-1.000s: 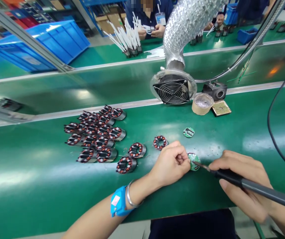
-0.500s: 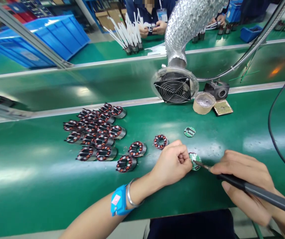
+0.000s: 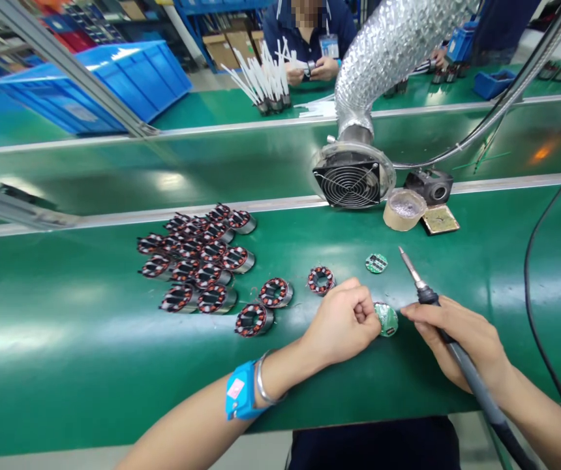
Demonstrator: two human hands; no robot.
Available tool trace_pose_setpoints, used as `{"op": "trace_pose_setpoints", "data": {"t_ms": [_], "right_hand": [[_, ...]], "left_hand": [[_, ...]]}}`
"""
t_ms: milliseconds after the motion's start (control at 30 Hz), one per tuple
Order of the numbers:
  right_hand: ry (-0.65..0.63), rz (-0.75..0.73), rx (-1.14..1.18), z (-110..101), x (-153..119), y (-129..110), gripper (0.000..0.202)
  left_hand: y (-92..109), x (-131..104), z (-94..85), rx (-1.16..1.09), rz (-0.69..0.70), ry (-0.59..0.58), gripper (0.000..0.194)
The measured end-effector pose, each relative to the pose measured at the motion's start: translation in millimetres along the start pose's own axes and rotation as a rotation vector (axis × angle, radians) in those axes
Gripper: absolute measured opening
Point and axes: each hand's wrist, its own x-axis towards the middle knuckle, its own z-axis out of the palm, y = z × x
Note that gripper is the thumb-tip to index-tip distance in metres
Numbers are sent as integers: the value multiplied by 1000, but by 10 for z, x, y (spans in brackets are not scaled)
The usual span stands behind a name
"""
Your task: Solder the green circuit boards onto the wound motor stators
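My left hand [image 3: 346,323] is closed, its fingertips at the left edge of a round green circuit board [image 3: 388,320]. They partly cover the board, and whatever lies beneath it is hidden. In my right hand [image 3: 461,336] is a soldering iron [image 3: 427,294], gripped like a pen, its bare tip pointing up and away, off the board. A second round circuit board [image 3: 376,263] lies flat farther back. Just beyond my left hand stands a motor stator [image 3: 321,280] with copper-orange windings; two more, including a nearer stator [image 3: 254,320], sit to its left.
Several stators [image 3: 197,261] are grouped on the left of the green bench. At the back are a fume fan [image 3: 349,183] on a foil duct, a solder pot-like round tub [image 3: 404,210] and a square sponge tray [image 3: 440,220]. A black cable [image 3: 530,294] hangs at right. A co-worker [image 3: 310,39] sits opposite.
The soldering iron has lifted off the board, and its tip now points up and away. My left hand stays at the board's edge. The whole view has shifted slightly.
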Motion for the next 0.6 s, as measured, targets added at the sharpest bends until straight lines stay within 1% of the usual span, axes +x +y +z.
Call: {"op": "trace_pose_setpoints", "data": {"t_ms": [100,167,233,300,333,367,433,467,500,567,600], "right_hand": [[61,17,-72,-22,110,197,24],[100,76,-135,-34,238,424,18],[148,177,-153,-29,361,676,13],[87,213,-142,-16,437,861,14],[69,219,-135,-10,448,904,13],[57,219,-132,-7,441,908,14],[63,213,-128,-10,381,813,15],[61,189,-118,-15,335,730,15],[44,144,-99,-19,287,638,16],[-117,-56,20,-14,200,465,33],[-195,-129,66,-3,167,398,37]], "left_hand": [[-13,-1,8,13,-1,6,16],[-23,-3,18,15,-9,12,15],[-31,-7,26,8,-17,15,15],[-36,-17,22,-4,-24,11,14],[-41,-25,13,-12,-29,5,13],[-48,-36,-2,-25,-34,-5,11],[-73,-67,-45,-68,-31,-49,3],[-92,-85,-71,-86,-18,-79,9],[-115,-103,-95,-97,4,-109,19],[-164,-135,-133,-97,61,-157,40],[-188,-147,-142,-90,90,-167,46]]}}
